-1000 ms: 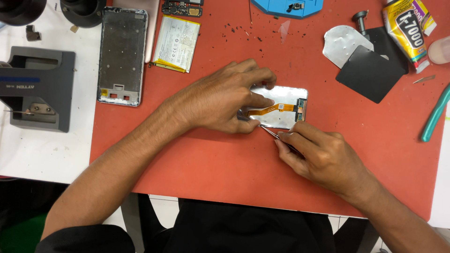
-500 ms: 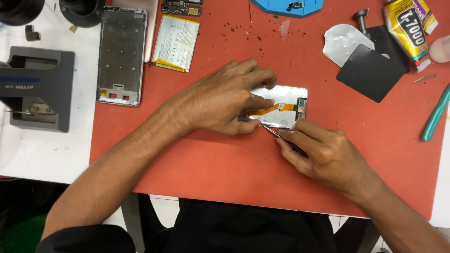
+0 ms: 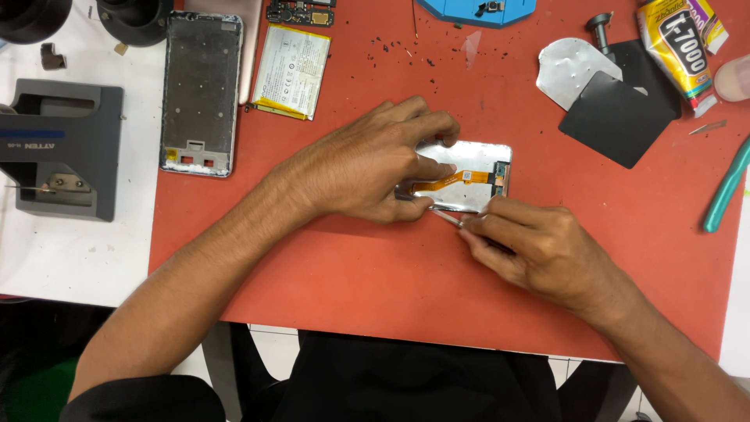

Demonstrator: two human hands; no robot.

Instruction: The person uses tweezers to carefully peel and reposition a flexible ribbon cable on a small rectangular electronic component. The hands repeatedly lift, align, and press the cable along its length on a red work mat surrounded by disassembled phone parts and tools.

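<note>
Head view: your right hand (image 3: 547, 250) pinches thin tweezers (image 3: 451, 219) at the near edge of the phone screen panel (image 3: 469, 176), mid-mat. Your left hand (image 3: 367, 168) presses it flat. Judged light, stiff, fragile; grip edges, spare the orange ribbon cable (image 3: 449, 181).

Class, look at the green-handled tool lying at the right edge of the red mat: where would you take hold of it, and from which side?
Grip the green-handled tool around the middle of its long handle, probably coming from above. It lies flat and slanted on the red mat, apart from the glue tube and black sheet, so fingers can close across its narrow width. Its lower end is bare too.
</note>
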